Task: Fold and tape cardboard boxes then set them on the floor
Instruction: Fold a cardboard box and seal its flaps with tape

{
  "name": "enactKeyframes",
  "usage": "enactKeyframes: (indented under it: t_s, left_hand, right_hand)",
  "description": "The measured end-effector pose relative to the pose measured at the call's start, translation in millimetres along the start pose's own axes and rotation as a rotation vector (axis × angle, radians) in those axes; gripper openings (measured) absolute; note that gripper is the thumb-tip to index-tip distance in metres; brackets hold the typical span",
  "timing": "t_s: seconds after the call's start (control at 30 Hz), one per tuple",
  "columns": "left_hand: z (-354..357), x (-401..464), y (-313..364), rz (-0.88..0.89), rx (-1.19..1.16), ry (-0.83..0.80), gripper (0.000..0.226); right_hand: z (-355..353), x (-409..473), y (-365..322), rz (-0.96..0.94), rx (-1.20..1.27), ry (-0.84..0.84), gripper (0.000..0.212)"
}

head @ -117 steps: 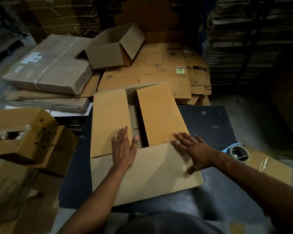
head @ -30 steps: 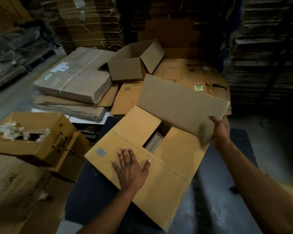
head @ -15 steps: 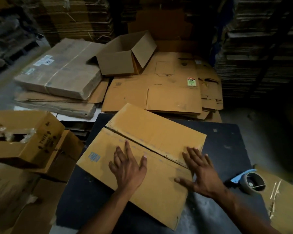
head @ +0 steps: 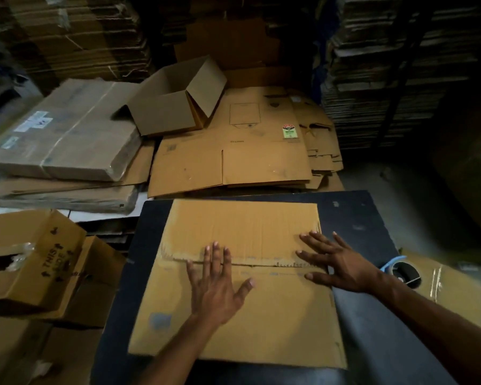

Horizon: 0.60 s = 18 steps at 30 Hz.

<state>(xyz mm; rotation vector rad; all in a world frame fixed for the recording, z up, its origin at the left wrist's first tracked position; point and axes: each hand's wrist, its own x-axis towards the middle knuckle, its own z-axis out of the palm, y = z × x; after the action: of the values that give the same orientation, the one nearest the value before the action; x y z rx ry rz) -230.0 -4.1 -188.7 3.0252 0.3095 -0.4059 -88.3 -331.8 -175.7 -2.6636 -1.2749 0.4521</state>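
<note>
At lower centre of the frame, the left hand [head: 215, 284] is lying flat, fingers spread, pressing on the cardboard box [head: 242, 307], its fingertips reaching across the seam [head: 261, 264] where the two long flaps are meeting. Right of it, the right hand [head: 342, 263] is also lying splayed and flat over the seam's right end, gripping nothing. Both flaps are showing matte, corrugated tan board with a ragged edge along the join. That box is sitting squarely on a dark, scuffed table [head: 353, 218], leaving bare strips at the left, far and right edges. At mid right, a tape dispenser [head: 401, 270] with a blue handle is resting just off the table's right edge on another carton [head: 456, 290]. Beyond the far edge, flattened cartons [head: 228, 159] are lying stacked, with an open box [head: 175, 104] above them, and tall cardboard stacks [head: 386, 65] are filling the dim background.
</note>
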Motion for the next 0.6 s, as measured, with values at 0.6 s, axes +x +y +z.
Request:
enactKeyframes:
  t_s: [0.6]
  left_hand:
    - [0.9,14.4,103.5,0.352,0.073,0.036,0.07]
  right_hand:
    - [5.7,-41.3,21.6,0.2,0.487,0.352,0.049]
